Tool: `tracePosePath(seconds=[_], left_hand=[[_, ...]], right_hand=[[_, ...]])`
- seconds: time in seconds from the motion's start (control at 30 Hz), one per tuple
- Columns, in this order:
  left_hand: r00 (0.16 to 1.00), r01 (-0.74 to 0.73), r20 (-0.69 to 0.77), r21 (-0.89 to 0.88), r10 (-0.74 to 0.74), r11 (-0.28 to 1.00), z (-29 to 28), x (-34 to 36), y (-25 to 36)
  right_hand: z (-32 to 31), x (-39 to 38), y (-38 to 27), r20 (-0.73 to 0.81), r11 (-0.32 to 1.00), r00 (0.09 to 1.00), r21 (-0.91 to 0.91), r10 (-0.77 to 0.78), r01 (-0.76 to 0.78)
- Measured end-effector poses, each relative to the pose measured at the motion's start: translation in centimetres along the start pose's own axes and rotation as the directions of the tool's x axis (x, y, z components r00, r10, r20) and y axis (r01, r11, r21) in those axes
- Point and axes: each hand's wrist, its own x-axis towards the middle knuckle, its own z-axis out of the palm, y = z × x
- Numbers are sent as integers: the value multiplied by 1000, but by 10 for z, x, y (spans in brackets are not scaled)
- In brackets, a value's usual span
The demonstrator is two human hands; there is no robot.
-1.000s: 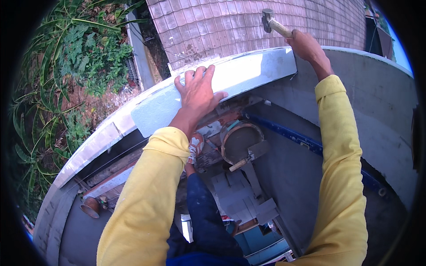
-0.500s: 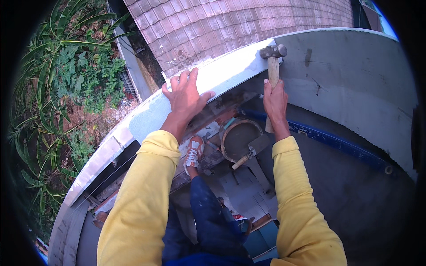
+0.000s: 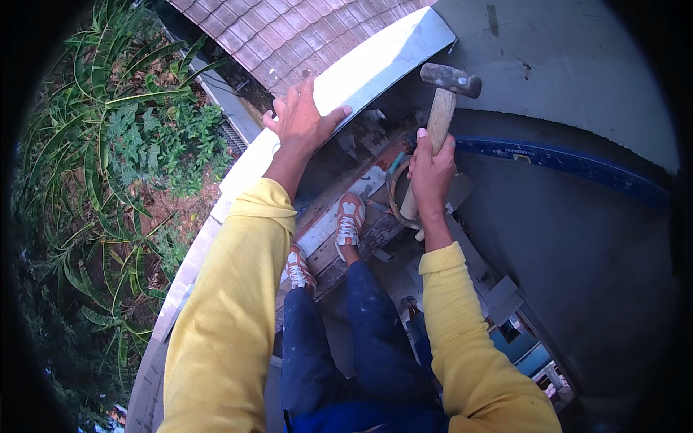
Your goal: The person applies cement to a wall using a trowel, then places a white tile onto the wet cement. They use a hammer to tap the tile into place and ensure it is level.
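My right hand [image 3: 432,173] is wrapped round the wooden handle of a club hammer [image 3: 451,79]. The hammer's dark metal head is up, just inside the right end of a long white block [image 3: 375,68]. That block lies along the top of a curved wall, smooth and bright, partly in shadow at its right end. Across the block's width spans my left hand [image 3: 299,119], fingers over the outer edge and thumb on the inner edge. Behind my right wrist, a round mortar bucket [image 3: 395,191] is mostly hidden. A trowel blade [image 3: 460,190] shows beside it.
A blue spirit level [image 3: 563,155] leans along the grey curved wall [image 3: 563,65] on the right. My shoes stand on worn planks [image 3: 368,234]; a drop opens below. Beyond the wall lie a tiled roof [image 3: 281,32] and green plants [image 3: 144,144]. Another person's foot [image 3: 409,306] shows lower down.
My view has shifted and turned, bringing both my shoes into sight. The hammer's head has moved off the block's end to its inner side, and the handle tilts more. My left hand stays on the block.
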Motion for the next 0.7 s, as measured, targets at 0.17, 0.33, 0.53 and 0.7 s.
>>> tracePosePath(seconds=[0.17,0.33,0.53,0.7], left_hand=[[1000,-16,-7,-236,15,972,-12,12,-41],[999,19,-37,-298,-32,954,-56,-21,-129],[966,167,249,-389,-72,906,-65,-94,-176],[977,94,213,-435,0,895,-56,-105,-170]], right_hand=[[-17,-141,19,178,805,900,402,399,-437],[-23,-240,53,302,652,752,376,586,-658],[24,-293,48,526,421,570,384,632,-822],[93,-301,48,651,207,494,468,577,-859]])
